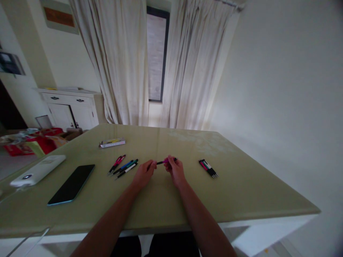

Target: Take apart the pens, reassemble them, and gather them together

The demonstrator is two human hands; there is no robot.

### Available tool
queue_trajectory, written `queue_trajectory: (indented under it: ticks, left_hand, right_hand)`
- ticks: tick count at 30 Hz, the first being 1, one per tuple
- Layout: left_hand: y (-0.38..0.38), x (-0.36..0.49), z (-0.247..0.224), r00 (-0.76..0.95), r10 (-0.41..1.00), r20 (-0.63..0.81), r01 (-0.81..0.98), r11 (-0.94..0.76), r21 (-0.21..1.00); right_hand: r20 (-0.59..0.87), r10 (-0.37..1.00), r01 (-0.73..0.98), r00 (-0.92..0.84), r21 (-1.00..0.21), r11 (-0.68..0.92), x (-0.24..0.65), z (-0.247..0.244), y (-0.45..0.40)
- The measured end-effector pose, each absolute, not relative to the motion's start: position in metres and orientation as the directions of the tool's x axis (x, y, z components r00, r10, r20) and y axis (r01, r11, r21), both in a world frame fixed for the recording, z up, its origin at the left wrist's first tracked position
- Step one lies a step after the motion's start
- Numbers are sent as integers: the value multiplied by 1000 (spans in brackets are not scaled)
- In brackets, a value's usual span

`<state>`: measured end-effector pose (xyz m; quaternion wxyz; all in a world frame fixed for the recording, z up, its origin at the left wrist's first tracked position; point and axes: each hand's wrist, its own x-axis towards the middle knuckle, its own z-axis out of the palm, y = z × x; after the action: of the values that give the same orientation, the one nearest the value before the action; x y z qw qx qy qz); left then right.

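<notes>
A black and pink pen point(160, 162) is held level above the table between both hands. My left hand point(144, 174) is closed, its fingertips pinching the pen's black left end. Near the other end, my right hand point(175, 171) is closed around the pink part, with a dark tip sticking out past the fingers. Left of my hands lie several loose pens, among them a pink one point(117, 164), a blue one point(123, 166) and a white one point(126, 171). On the right, a row of several pens point(208, 168) lies side by side.
A dark-screened phone or tablet point(71, 184) and a white device point(40, 170) with a cable lie on the table's left. Farther back is a small printed box point(112, 142). The greenish tabletop point(246, 189) borders a wall on the right; curtains point(120, 64) hang behind.
</notes>
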<state>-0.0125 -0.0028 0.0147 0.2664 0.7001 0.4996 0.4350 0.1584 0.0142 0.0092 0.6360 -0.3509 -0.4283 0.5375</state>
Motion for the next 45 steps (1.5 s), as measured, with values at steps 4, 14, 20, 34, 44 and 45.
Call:
queue_trajectory:
  ticks: [4, 14, 20, 34, 44, 45]
  left_hand:
    - [-3, -12, 15, 158, 923, 350, 469, -382, 796]
    - [-7, -12, 18, 169, 947, 273, 457, -320, 830]
    - [-4, -12, 16, 141, 922, 362, 441, -385, 811]
    - [-4, -12, 15, 137, 944, 299, 454, -328, 829]
    - [-3, -13, 14, 149, 932, 331, 430, -362, 827]
    - [-2, -13, 13, 156, 926, 345, 425, -378, 823]
  right_hand:
    - [160, 984, -377, 81, -909, 179, 159, 8, 15]
    - [132, 988, -393, 79, -907, 152, 158, 11, 14]
    - [151, 986, -379, 66, -910, 165, 158, 10, 14]
    - [151, 987, -390, 60, -907, 162, 158, 11, 14]
    - [158, 986, -385, 61, -907, 169, 157, 10, 14]
    - [156, 986, -389, 67, -906, 169, 157, 10, 14]
